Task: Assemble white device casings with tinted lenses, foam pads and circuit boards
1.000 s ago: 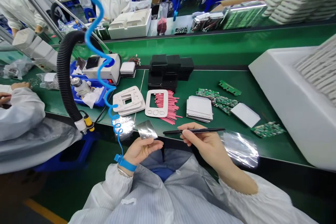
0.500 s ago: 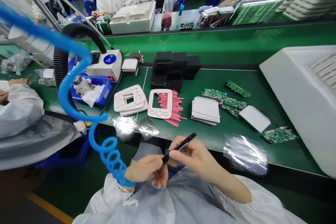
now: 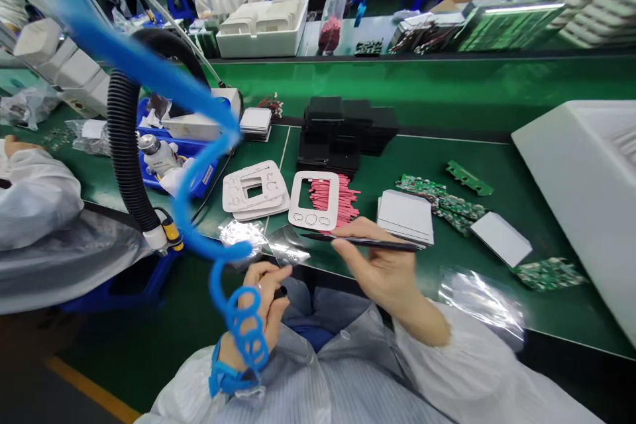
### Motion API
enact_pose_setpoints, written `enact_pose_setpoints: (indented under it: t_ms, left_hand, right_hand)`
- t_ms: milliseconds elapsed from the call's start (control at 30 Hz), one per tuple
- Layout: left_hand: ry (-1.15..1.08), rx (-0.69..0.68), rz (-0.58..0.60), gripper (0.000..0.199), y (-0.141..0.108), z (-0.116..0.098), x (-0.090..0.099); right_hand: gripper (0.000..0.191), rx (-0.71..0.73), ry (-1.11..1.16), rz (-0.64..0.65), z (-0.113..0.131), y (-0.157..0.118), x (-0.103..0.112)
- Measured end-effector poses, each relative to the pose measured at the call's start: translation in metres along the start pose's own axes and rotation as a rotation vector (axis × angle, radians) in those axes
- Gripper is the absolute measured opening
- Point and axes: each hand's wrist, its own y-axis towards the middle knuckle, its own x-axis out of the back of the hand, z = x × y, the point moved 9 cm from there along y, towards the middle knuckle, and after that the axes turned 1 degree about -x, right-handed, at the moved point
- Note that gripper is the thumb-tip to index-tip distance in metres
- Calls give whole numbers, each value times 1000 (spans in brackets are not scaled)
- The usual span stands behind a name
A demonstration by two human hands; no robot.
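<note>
My right hand [image 3: 382,265] pinches a slim black pointed tool [image 3: 392,244] above the bench's front edge. Its fine tip points left, just below a white frame panel [image 3: 301,217]; whether it is a pen or tweezers I cannot tell. My left hand [image 3: 261,298] is lower, over my lap, with fingers curled round a short black cap-like piece [image 3: 281,292], mostly hidden. A blue coiled cord [image 3: 247,328] runs to the blue strap [image 3: 228,381] on my left wrist. Pink strips [image 3: 345,199] lie under and beside the frame panel.
Stacked white panels [image 3: 256,189], black blocks [image 3: 322,146], white cards [image 3: 405,215] and green circuit boards [image 3: 467,179] lie on the bench. A black hose [image 3: 124,146] and blue tray [image 3: 206,175] stand left, a white bin [image 3: 561,165] right. A co-worker's sleeve [image 3: 42,199] is at far left.
My hands have come apart. The right hand has moved up and right with the pointed tool, now lying nearly level; the left hand has drawn left with the black piece. The view has shifted slightly.
</note>
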Motion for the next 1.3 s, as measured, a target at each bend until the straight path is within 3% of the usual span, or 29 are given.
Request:
enact_pose_setpoints:
  t_ms: [100, 200, 500, 667, 900, 1100, 1300]
  left_hand:
    - [190, -213, -86, 41, 12, -3, -1]
    - [320, -319, -83, 40, 18, -2, -8]
    - [366, -295, -69, 35, 21, 1, -10]
    - [339, -269, -59, 33, 22, 1, -10]
    - [245, -202, -91, 19, 24, -3, 0]
    - [242, -236, -97, 17, 26, -13, -2]
    - [389, -370, -33, 31, 18, -28, -14]
  right_hand:
    - [3, 196, -76, 11, -2, -7, -29]
    - [5, 234, -126, 12, -10, -9, -39]
    - [7, 224, -118, 68, -11, -7, -48]
    - [8, 188, -121, 11, -15, -5, -43]
    - [11, 77, 114, -10, -5, -8, -31]
    - [11, 33, 288, 94, 12, -16, -22]
    - [13, -98, 210, 385, 11, -26, -52]
